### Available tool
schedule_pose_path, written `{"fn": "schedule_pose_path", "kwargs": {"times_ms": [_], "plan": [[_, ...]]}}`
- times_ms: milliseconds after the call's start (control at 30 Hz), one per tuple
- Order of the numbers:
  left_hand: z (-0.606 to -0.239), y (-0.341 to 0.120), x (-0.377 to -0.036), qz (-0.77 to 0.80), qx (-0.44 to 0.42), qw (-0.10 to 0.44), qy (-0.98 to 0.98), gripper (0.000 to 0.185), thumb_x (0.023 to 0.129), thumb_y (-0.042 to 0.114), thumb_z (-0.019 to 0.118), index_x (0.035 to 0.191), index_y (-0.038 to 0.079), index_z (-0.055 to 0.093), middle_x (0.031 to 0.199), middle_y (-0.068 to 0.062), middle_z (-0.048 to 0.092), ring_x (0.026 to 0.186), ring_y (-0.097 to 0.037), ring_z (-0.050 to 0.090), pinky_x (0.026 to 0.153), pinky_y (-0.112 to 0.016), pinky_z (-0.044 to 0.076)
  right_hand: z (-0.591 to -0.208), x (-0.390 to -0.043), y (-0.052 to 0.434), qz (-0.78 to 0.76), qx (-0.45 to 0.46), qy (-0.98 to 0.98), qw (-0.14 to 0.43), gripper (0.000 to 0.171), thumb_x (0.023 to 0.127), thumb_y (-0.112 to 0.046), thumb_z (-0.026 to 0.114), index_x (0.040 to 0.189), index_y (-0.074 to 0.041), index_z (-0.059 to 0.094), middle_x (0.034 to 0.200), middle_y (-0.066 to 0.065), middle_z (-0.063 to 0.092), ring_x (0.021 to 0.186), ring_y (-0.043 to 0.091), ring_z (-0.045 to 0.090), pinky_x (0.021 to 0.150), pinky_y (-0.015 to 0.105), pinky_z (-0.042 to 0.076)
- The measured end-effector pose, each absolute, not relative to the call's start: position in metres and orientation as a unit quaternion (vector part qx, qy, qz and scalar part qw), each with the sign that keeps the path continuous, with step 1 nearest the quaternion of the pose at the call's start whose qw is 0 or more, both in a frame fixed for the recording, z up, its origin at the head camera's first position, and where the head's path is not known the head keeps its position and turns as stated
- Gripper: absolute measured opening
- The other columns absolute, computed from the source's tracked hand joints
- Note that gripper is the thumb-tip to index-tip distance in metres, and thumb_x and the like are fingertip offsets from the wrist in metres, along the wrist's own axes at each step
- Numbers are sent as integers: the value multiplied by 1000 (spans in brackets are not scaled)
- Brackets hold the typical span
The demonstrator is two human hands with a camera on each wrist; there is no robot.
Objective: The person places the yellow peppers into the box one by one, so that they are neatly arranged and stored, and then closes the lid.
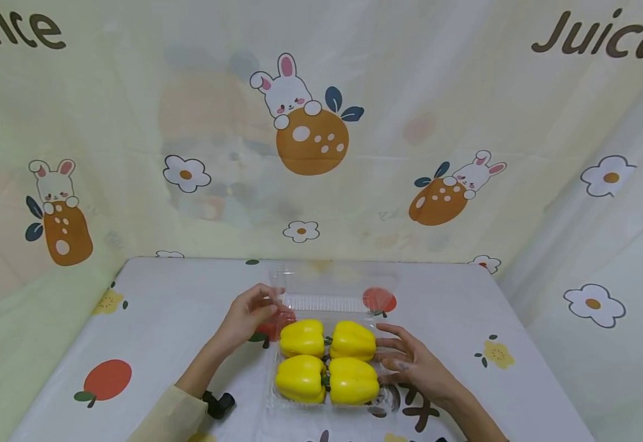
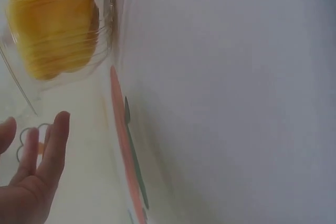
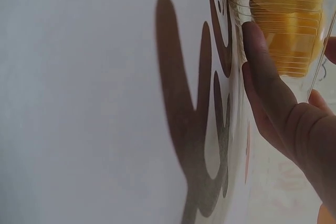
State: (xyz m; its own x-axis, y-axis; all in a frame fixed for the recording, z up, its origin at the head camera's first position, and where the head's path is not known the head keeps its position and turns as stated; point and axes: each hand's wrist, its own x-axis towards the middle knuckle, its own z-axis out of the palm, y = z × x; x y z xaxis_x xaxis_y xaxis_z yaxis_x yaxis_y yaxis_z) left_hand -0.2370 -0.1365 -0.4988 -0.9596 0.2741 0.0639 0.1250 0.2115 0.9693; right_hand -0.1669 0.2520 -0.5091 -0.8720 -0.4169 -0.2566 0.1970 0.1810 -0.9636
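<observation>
Fingers pinching one lid, four peppers

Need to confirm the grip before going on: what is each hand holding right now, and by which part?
The left hand pinches the clear lid at its left corner. The right hand rests open against the tray's right side.

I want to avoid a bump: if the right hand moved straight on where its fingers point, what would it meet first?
Probably the clear tray wall: the right hand fingers point left at it, already against it, with the yellow peppers just behind.

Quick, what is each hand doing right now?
Left hand: pinches the clear lid.
Right hand: open, fingers against the clear tray of yellow peppers.
</observation>
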Motion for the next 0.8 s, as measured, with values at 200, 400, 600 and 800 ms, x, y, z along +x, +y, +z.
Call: {"fn": "schedule_pose_path", "kwargs": {"times_ms": [200,400,600,800], "plan": [[-500,-141,-235,578,128,58,804,11,103,8,65,112,14,67,142,-13,69,129,-35,66,102,-41,62,-509,-166,252,-635,-84,730,237,77,105,-18,66,168,-14,23,164,35,34,139,43,58,97,50,63],[-503,-146,-234,561,155,62,811,13,101,4,67,110,12,72,135,-14,72,125,-35,68,100,-40,63,-507,-164,254,-638,-88,730,226,77,104,-16,67,167,-8,24,161,35,38,133,38,63,94,46,64],[-505,-150,-231,547,188,67,813,10,101,1,66,100,11,68,141,-15,70,133,-40,65,104,-42,60,-507,-164,254,-647,-80,723,229,77,101,-12,69,165,-4,27,158,29,46,119,26,68,94,44,64],[-504,-152,-228,539,185,87,817,9,103,5,65,104,12,71,140,-15,70,129,-39,66,92,-30,64,-506,-164,254,-636,-49,738,221,66,105,-16,64,164,-10,36,166,25,40,131,26,63,97,42,63]]}}
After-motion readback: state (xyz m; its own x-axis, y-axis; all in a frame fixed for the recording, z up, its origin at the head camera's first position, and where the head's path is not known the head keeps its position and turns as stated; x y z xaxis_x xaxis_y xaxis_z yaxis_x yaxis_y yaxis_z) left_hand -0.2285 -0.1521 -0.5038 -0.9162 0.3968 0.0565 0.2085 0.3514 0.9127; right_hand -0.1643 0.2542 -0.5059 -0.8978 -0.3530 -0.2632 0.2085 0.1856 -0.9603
